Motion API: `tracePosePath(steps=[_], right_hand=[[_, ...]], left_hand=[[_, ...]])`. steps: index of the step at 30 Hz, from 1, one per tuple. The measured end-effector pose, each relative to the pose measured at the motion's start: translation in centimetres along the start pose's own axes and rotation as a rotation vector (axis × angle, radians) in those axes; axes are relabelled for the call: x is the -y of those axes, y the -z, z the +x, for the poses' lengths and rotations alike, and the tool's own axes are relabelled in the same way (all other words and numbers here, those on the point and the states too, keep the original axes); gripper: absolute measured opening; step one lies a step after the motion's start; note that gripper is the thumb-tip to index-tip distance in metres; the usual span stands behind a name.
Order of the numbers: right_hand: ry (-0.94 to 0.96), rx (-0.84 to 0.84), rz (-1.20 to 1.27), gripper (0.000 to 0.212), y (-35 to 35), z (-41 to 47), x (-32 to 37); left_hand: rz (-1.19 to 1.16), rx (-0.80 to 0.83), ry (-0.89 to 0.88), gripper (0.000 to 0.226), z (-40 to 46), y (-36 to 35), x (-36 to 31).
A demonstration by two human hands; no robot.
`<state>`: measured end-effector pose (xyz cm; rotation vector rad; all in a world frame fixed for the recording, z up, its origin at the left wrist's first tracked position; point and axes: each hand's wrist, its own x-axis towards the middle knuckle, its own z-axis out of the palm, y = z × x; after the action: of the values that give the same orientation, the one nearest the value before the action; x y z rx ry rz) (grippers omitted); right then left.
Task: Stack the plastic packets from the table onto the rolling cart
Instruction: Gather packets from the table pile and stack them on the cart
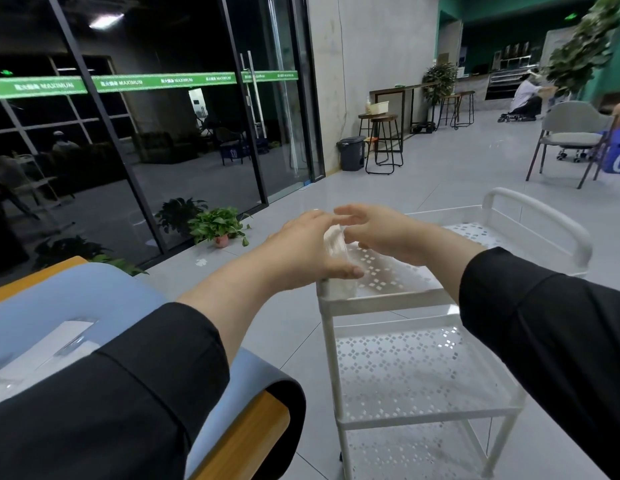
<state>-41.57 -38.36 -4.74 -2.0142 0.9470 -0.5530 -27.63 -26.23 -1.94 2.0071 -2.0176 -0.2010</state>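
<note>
A clear packet (334, 242) is being held between both hands above the near left corner of the cart (381, 301)'s top shelf. The left hand (310, 252) is gripping it from the left, thumb reaching under it toward the shelf; the right hand (381, 233) is pinching its top edge, its other fingers spread. More packets (59, 344) are lying on the blue mat (76, 299) covering the counter (253, 441) at lower left, partly hidden by the left sleeve (104, 410). The cart's lower shelves are showing only their perforated white trays. Potted plants (218, 225) are sitting by the glass door (184, 109) beyond; a chair (571, 136) is standing well apart at right.
</note>
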Motion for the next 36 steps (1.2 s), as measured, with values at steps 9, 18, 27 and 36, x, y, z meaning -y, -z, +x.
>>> tracePosePath(steps=[9, 18, 27, 36], right_hand=[[0.044, -0.023, 0.009, 0.048, -0.2, 0.1, -0.5], [0.036, -0.009, 0.035, 0.052, 0.6, -0.9, -1.2], [0.055, -0.013, 0.04, 0.049, 1.2, -3.7, -1.3], [-0.004, -0.064, 0.174, 0.036, 0.7, -5.3, -0.5]], left_hand=[[0.06, -0.063, 0.031, 0.101, 1.4, -0.7, 0.4], [-0.075, -0.164, 0.074, 0.1, -0.1, -1.6, 0.5], [-0.221, -0.274, 0.078, 0.092, -1.9, -2.6, -0.2], [-0.745, -0.439, 0.281, 0.041, -3.3, -3.5, 0.0]])
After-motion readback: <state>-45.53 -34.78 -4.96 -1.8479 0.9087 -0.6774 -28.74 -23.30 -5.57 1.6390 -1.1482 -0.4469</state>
